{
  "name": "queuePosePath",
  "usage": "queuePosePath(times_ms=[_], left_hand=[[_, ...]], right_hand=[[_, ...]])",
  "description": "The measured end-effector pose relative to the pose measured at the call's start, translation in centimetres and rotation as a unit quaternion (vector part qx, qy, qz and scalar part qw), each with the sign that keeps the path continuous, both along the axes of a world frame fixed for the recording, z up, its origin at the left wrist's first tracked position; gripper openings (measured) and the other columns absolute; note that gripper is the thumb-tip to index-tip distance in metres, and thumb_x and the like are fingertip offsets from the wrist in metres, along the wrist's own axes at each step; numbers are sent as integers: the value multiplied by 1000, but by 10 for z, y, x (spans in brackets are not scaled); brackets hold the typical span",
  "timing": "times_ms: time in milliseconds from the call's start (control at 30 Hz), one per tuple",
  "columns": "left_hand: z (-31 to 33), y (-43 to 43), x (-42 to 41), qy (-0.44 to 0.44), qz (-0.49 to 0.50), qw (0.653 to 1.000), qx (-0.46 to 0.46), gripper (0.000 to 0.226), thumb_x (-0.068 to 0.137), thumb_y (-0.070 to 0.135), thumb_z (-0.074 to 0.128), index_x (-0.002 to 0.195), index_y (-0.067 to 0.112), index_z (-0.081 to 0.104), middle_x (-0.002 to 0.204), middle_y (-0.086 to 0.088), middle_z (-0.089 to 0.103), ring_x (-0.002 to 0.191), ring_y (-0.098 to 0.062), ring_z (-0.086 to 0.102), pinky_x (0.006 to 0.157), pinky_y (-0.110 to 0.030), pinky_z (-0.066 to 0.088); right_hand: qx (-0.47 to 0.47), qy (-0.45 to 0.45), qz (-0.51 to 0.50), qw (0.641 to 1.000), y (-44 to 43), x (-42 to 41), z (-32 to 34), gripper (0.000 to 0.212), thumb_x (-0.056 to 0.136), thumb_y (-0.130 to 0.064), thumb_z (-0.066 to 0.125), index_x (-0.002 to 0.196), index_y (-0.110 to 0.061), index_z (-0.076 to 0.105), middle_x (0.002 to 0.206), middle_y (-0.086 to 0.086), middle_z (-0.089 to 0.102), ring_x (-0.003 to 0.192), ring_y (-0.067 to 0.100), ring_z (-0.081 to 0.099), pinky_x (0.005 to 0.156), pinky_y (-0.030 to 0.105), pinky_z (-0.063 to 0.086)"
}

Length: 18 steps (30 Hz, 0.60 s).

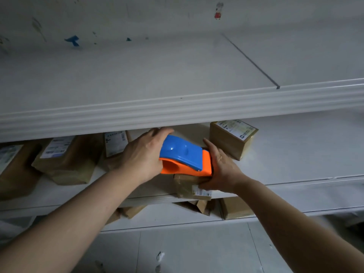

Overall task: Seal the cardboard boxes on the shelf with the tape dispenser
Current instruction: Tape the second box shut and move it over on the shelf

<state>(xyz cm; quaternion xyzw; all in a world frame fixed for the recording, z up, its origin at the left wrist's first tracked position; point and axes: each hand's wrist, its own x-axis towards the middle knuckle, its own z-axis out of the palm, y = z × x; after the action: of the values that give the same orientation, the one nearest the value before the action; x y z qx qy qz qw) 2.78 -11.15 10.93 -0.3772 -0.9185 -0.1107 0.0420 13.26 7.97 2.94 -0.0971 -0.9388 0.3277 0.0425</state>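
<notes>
A blue and orange tape dispenser [183,156] lies on top of a small cardboard box [189,187] at the front edge of the middle shelf [295,154]. My left hand [143,154] grips the dispenser from its left end, fingers curled over the blue top. My right hand [220,166] holds the box at its right side, thumb on the front face near a barcode label and fingers straight along the dispenser's right end. Most of the box top is hidden under the dispenser.
Several labelled cardboard boxes [67,158] lie on the same shelf to the left, and one box [232,138] stands behind at the right. The upper shelf's [177,109] front lip overhangs close above my hands. More boxes [234,207] sit on the lower shelf. Tiled floor lies below.
</notes>
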Motion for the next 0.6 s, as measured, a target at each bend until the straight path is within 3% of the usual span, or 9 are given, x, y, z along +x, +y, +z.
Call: queuePosePath(times_ms=[133,267,500,600], left_hand=[[-6,-36,-35,-27,52,998,-14,77,70,6,62,137,38,40,132,1,53,118,-27,53,93,-42,48],[-11,-99,-71,-44,136,990,-1,79,65,2,64,131,41,45,123,-7,60,103,-32,59,81,-42,53],[-35,-106,-71,-31,122,992,-11,72,70,1,64,133,30,47,129,-5,55,108,-35,57,79,-43,52],[-48,-94,-64,-32,124,991,-49,68,74,3,60,134,32,42,129,-2,51,108,-32,56,74,-39,51]], right_hand=[[59,-7,15,998,8,-4,-5,123,57,-33,85,152,-22,8,144,-9,40,130,18,37,115,37,22],[57,-19,20,998,14,-10,-5,124,56,-37,86,152,-25,7,144,-13,39,131,15,35,118,40,17],[87,-39,37,995,10,-14,-3,127,58,-38,85,152,-25,0,145,-12,37,133,15,32,119,43,14],[128,-65,42,989,4,-13,2,125,62,-39,82,152,-25,-4,152,-7,29,141,17,23,119,51,6]])
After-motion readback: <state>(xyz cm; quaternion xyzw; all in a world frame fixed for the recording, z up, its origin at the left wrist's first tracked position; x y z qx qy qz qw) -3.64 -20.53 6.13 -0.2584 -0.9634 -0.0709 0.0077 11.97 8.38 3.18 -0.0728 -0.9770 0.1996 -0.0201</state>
